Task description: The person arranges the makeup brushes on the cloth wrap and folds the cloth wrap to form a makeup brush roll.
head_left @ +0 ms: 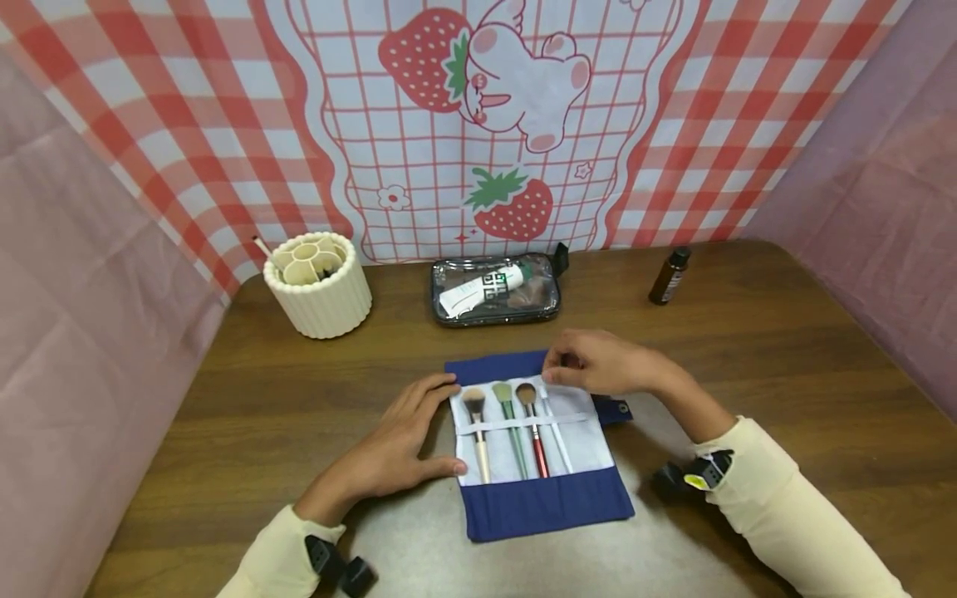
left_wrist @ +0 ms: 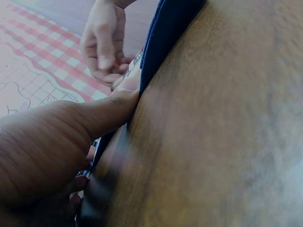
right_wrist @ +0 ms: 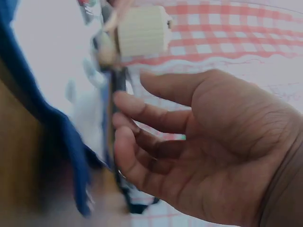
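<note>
A navy brush roll point(head_left: 549, 504) lies unfolded on the table, its pale lining facing up. Under its white elastic band sit a beige-handled brush point(head_left: 481, 453), a green brush point(head_left: 516, 436), a red-handled brush point(head_left: 539, 454) and a slim white tool point(head_left: 557, 438). My left hand point(head_left: 392, 440) rests at the roll's left side, its thumb point(left_wrist: 111, 109) against the edge and fingers by the top corner. At the upper right, my right hand point(head_left: 601, 363) hovers by the navy top flap. Its fingers point(right_wrist: 156, 116) bend loosely, with nothing between them in the right wrist view.
Behind the roll lies a clear zip pouch point(head_left: 495, 291) with a white tube inside. A cream ribbed holder point(head_left: 320, 291) stands at the back left, a small dark bottle point(head_left: 669, 276) at the back right. Checkered cloth point(head_left: 680, 108) hangs behind the wooden table point(head_left: 792, 365).
</note>
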Demonstrator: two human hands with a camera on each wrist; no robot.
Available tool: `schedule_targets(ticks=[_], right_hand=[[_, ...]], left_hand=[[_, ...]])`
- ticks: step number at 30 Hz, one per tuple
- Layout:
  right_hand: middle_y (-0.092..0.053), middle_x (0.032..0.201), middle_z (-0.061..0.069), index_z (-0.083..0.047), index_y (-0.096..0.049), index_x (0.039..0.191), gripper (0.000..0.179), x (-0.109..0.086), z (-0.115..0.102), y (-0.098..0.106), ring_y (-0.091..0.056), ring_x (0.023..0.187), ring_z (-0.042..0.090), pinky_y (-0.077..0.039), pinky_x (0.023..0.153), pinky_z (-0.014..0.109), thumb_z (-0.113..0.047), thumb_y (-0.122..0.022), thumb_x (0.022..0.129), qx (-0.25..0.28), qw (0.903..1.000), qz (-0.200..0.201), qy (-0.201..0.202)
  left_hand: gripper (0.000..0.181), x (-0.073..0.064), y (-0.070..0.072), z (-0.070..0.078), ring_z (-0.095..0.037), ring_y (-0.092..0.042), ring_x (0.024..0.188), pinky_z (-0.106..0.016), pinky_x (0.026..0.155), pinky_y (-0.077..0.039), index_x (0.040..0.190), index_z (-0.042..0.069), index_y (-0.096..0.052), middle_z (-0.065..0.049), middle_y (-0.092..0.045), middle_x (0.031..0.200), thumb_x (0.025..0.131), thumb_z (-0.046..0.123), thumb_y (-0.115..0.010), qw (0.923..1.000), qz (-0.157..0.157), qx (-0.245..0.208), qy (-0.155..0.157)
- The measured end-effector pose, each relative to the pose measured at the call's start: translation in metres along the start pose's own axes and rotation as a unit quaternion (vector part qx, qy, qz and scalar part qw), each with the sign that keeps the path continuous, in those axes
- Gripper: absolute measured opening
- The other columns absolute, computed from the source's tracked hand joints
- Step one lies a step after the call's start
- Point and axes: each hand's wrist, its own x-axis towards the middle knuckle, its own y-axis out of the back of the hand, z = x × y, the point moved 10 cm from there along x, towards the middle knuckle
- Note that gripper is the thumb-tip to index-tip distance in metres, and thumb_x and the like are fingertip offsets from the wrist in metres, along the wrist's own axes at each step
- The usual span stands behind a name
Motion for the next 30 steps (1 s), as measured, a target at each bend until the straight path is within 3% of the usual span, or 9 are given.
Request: schedule_targets(ticks=[5,10,15,19,30], right_hand=[[-0.067,0.09,-0.002,-0.011,-0.071,0.102,0.014,-0.016,0.014,0.043,-0.06,0.081,0.015,-0.05,0.07,0.036,-0.023,-0.063,0.1,-0.013,0.9944,0.09,-0.054],[-0.067,0.087,0.002,-0.008,-0.068,0.101,0.011,-0.036,0.039,0.065,-0.06,0.078,0.018,-0.049,0.065,0.036,-0.018,-0.065,0.099,-0.06,0.983,0.112,-0.132],[-0.06,0.076,0.003,-0.006,-0.064,0.095,0.013,-0.053,0.07,0.061,-0.055,0.065,0.018,-0.045,0.054,0.034,-0.018,-0.064,0.097,-0.099,0.9675,0.073,-0.221],[-0.058,0.071,0.002,-0.008,-0.065,0.089,0.016,-0.064,0.089,0.057,-0.054,0.063,0.018,-0.043,0.052,0.034,-0.022,-0.064,0.096,-0.127,0.9544,0.038,-0.268],[-0.055,0.067,0.001,-0.015,-0.064,0.07,0.028,-0.074,0.094,0.043,-0.052,0.064,0.021,-0.04,0.055,0.036,-0.031,-0.07,0.092,-0.157,0.949,-0.021,-0.273]], left_hand=[[0.099,0.0,0.0,0.0,-0.025,-0.018,0.148,-0.053,0.118,-0.021,0.156,0.009,-0.031,-0.007,-0.021,0.163,0.082,0.056,-0.077,1.0,0.0,-0.001,0.001],[0.099,-0.001,0.001,0.001,-0.024,-0.018,0.148,-0.052,0.118,-0.021,0.155,0.008,-0.032,-0.007,-0.023,0.162,0.082,0.055,-0.078,0.9999,0.008,0.001,-0.006],[0.099,0.0,0.001,0.001,-0.024,-0.018,0.148,-0.051,0.118,-0.021,0.155,0.008,-0.032,-0.007,-0.023,0.162,0.081,0.055,-0.078,0.9999,0.011,0.002,-0.011],[0.099,-0.001,0.0,0.001,-0.024,-0.018,0.148,-0.052,0.118,-0.021,0.155,0.008,-0.032,-0.007,-0.022,0.162,0.082,0.056,-0.077,1.0,0.005,0.002,-0.007],[0.099,-0.001,0.0,0.001,-0.024,-0.018,0.148,-0.053,0.117,-0.022,0.156,0.009,-0.031,-0.007,-0.022,0.162,0.082,0.057,-0.076,1.0,0.005,0.003,-0.004]])
